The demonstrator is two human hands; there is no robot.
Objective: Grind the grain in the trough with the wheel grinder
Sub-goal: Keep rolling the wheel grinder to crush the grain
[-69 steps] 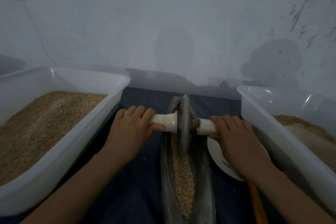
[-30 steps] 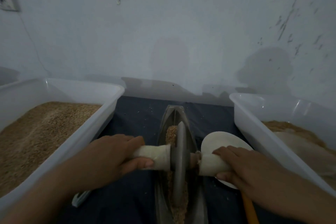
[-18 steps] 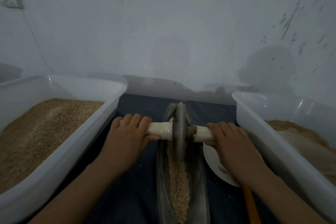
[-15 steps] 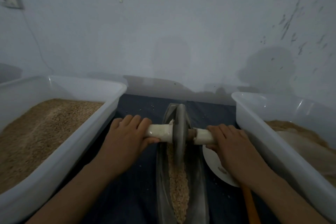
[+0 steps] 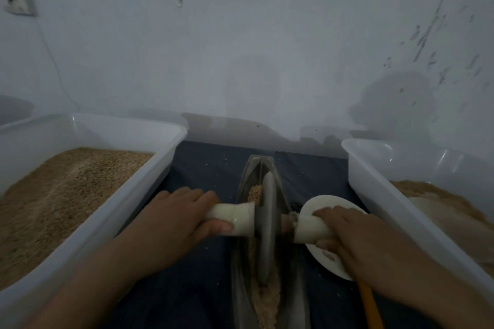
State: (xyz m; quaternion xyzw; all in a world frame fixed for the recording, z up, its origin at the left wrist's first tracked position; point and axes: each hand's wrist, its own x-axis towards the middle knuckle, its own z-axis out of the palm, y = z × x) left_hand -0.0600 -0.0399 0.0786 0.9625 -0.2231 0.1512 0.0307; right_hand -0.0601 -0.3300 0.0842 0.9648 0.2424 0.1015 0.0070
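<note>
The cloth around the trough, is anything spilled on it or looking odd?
Yes, a few pale grain specks lie scattered on the dark cloth beside the trough, mostly near its far end. Nothing else stands out.

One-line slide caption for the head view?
Both hands, left and right, grip white handles, rolling the grey wheel grinder through grain.

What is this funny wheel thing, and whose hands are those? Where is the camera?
The camera sits on the person's head, looking down at their own hands. The left hand and right hand each grip a white handle on the sides of a grey wheel grinder. The wheel stands in a narrow trough holding grain, and rolling it crushes the grain. On the dark cloth sit a left tub of grain, a right tub, and a white plate under the right hand.
</note>
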